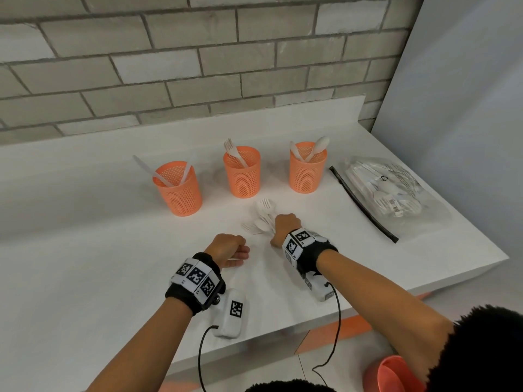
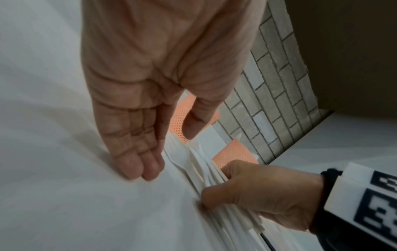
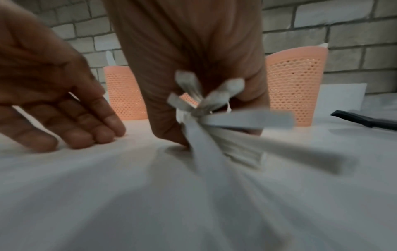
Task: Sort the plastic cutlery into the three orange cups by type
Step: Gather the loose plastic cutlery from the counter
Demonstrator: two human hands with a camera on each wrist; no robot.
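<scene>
White plastic cutlery (image 1: 261,219) is lying fanned on the white worktop (image 1: 85,250) near its middle, in front of three orange perforated plastic cups (image 1: 242,172); judging from the head view, sorting is under way, the left cup holding two knives, the middle cup what looks like two forks, the right cup two spoons. The right hand (image 1: 284,229) is gripping the loose bundle by its handles. A clear bag of spare cutlery (image 1: 390,188) is sitting toward the right edge.

From the left wrist, the left hand (image 2: 137,118) is hovering with fingers straight and relaxed, holding nothing, just beside the bundle.

From the right wrist, the handles are splaying from the closed fist; the piece count is too blurred to tell. Next, I judge, one piece needs singling out and matching to its cup
</scene>
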